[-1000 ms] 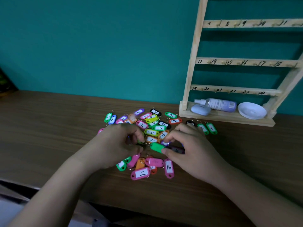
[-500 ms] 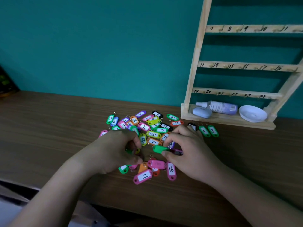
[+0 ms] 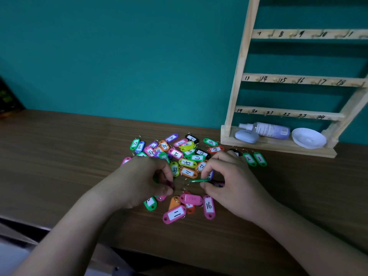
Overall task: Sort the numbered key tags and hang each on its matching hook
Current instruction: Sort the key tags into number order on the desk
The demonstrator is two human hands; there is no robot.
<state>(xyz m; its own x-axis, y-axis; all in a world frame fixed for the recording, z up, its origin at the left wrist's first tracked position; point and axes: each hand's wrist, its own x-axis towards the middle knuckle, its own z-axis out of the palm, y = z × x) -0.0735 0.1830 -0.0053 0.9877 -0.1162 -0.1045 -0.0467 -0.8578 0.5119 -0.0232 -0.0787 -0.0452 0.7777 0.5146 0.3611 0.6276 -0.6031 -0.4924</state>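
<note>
Green tag point(image 3: 199, 180) is edge-on, pinched between thumb and fingertips of the right hand point(image 3: 233, 182), with a metal ring at the end facing the left hand point(image 3: 137, 182). Left hand's fingers are curled, thumb and index nipping a dark pink piece point(image 3: 169, 184) that's mostly hidden, so can't tell if it's a tag. Hands are close together, not touching, with a small gap between them over the wood-grain table point(image 3: 59, 156).

Pile of key tags point(image 3: 187, 162) lies just beyond both hands — mixed colours, most number-side up. On the near side of the gap: pink tag 11 point(image 3: 174, 214), pink tag 16 point(image 3: 208, 206) and a face-down pink tag point(image 3: 191, 199) touching both. Green tags 2 point(image 3: 249, 159) and 3 point(image 3: 259, 158) lie side by side just beyond the right hand, on its outer side.

Wooden hook rack point(image 3: 239, 76) stands further beyond the right hand, against the teal wall point(image 3: 119, 56) — rails numbered by hand. Its bottom shelf holds a spray bottle point(image 3: 268, 130) on its side, a pale blue bar point(image 3: 247, 136) and a white dish point(image 3: 307, 137).
</note>
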